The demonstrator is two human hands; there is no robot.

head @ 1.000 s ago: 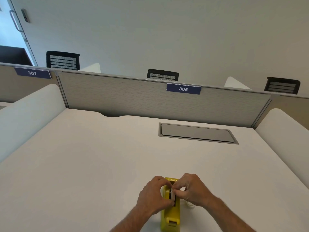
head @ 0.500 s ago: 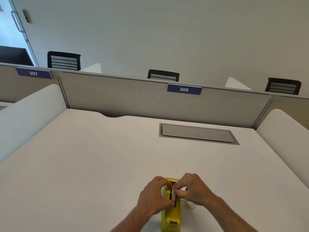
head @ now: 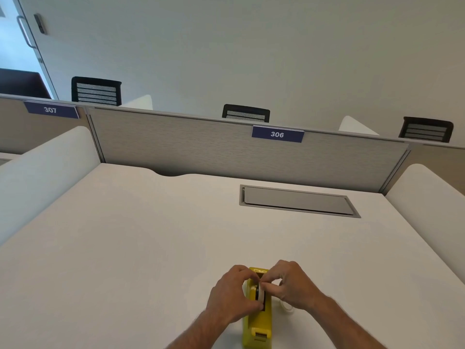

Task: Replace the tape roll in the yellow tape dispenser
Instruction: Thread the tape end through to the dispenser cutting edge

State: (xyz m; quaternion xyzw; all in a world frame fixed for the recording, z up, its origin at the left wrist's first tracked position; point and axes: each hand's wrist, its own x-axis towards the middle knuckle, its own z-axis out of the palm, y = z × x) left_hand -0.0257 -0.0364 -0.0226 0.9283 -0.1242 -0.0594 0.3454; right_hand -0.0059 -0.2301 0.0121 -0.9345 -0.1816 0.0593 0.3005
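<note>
Both hands, the left hand and right hand, pinch a pale tape roll from opposite sides directly above the slot of the yellow plastic tape dispenser, whose long axis points away from the person on the white desk.

Dispenser glossy yellow plastic; desk matt white.

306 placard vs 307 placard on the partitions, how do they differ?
The 306 placard hangs on the panel straight ahead, right of centre; the 307 placard hangs on the neighbouring panel, far left. 306 shows whole; 307 has its right end partly hidden behind the partition post. 306 looks larger and sharper in this view. Both are dark blue strips with white digits, mounted at the top edge.
</note>
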